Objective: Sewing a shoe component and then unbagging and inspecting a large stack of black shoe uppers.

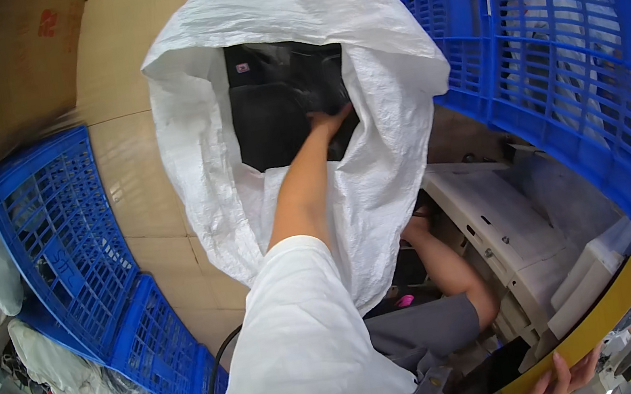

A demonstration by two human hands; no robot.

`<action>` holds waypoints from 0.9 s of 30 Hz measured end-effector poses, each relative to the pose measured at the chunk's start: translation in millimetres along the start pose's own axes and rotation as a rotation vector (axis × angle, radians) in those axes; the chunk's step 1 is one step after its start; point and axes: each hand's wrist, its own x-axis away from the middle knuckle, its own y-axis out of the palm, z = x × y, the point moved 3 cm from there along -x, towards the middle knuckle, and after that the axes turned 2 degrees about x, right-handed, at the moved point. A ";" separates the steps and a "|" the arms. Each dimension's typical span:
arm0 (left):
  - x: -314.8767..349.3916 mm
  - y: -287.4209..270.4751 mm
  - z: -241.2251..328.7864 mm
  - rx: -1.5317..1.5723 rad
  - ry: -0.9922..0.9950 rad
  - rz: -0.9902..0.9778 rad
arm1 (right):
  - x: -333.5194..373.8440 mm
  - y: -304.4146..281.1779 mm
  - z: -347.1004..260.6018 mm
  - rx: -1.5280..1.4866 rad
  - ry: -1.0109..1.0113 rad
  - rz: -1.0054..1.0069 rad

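A large white woven sack stands upright with its mouth spread wide. Inside it lie black packages, glossy as if wrapped in plastic; one bears a small pink-and-white label. My left hand is down in the sack, thumb and fingers parted around the edge of a black package, fingertips partly hidden. The left arm, in a white sleeve, reaches over the sack's near rim. At the lower right, the fingers of my right hand curl over the yellow edge of a table.
Blue plastic crates stand at left, with more blue crates at upper right. A brown carton is at upper left on the tan floor. A pale machine casing sits right of the sack, beside a bent bare leg.
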 end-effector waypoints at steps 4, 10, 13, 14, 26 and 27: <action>7.7 -18.3 66.8 -0.608 0.194 -0.101 | -4.1 -0.9 0.3 0.034 -0.013 -0.003; -22.7 -110.4 57.6 -1.405 0.486 0.140 | -5.6 -1.6 -0.1 0.002 -0.084 0.039; -26.7 -107.2 43.6 -1.389 0.538 0.059 | -5.1 -1.9 1.1 0.013 -0.080 0.023; -27.2 -104.9 43.2 -1.282 0.558 0.022 | -4.5 -2.4 1.6 0.024 -0.103 0.023; 31.2 -96.1 38.0 -1.320 0.374 -0.180 | 0.1 -0.9 11.9 -0.097 -0.135 0.029; 46.1 -94.5 25.3 -1.294 0.464 -0.184 | -2.0 0.4 12.5 -0.100 -0.132 0.031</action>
